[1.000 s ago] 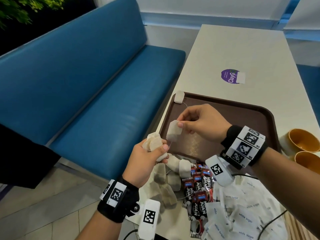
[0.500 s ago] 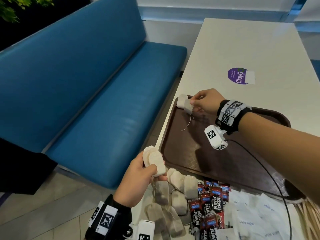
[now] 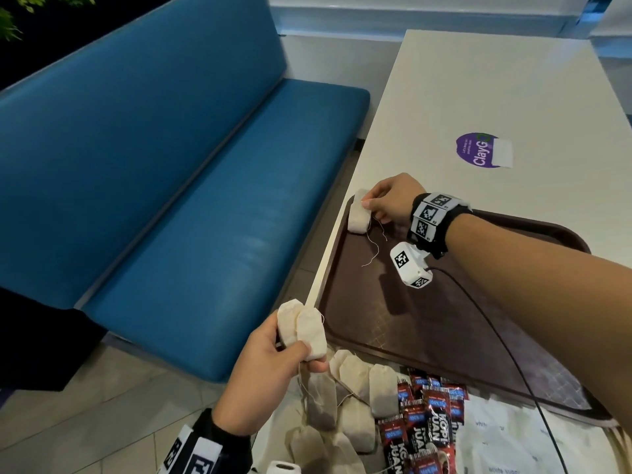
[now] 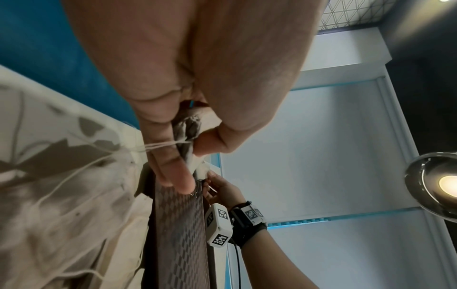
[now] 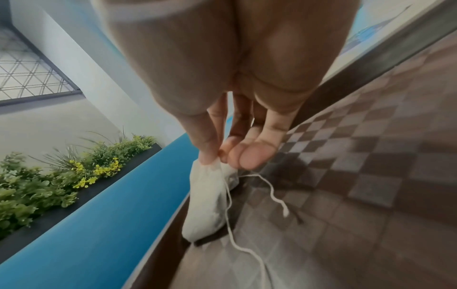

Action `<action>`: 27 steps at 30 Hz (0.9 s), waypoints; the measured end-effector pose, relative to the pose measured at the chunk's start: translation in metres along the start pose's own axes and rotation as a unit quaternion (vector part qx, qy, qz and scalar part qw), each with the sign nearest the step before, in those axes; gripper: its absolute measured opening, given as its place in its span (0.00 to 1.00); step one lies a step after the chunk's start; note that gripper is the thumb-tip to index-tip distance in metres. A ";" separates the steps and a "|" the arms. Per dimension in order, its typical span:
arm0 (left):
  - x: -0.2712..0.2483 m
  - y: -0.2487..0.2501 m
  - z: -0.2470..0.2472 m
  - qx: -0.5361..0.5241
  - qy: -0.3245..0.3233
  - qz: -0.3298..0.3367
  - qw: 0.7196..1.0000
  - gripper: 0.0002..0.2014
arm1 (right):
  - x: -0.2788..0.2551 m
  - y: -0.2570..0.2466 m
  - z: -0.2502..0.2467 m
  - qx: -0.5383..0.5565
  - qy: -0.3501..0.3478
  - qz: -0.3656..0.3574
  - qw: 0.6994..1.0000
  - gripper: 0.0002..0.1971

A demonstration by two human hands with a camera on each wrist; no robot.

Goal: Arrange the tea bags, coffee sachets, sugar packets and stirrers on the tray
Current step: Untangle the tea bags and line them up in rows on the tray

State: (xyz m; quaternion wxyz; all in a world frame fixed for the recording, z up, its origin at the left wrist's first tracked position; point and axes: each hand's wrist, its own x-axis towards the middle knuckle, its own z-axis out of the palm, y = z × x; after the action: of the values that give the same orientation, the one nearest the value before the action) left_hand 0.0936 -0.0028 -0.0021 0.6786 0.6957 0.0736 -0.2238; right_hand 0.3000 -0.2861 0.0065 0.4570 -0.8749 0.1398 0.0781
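Fingers (image 5: 210, 154) of right hand (image 3: 393, 200) still pinch tea bag (image 3: 359, 217), now resting in tray (image 3: 427, 319) corner.

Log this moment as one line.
right hand: pinches white paper tea bag at brown plastic tray corner | left hand: holds two tea bags

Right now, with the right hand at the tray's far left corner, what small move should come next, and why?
Probably let go: the right hand pinches a tea bag already lying in the tray corner. The left hand holds more tea bags ready to take.
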 end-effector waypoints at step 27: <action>-0.014 0.013 0.013 -0.076 0.026 0.077 0.994 0.10 | -0.105 -0.058 -0.034 -0.164 0.018 -0.270 0.949 0.03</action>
State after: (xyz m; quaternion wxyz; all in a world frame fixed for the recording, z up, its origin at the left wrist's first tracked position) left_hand 0.0837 -0.0133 0.0161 0.7429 0.6509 0.0543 -0.1470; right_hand 0.2188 -0.2639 0.0989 0.3089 -0.9440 -0.1079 -0.0425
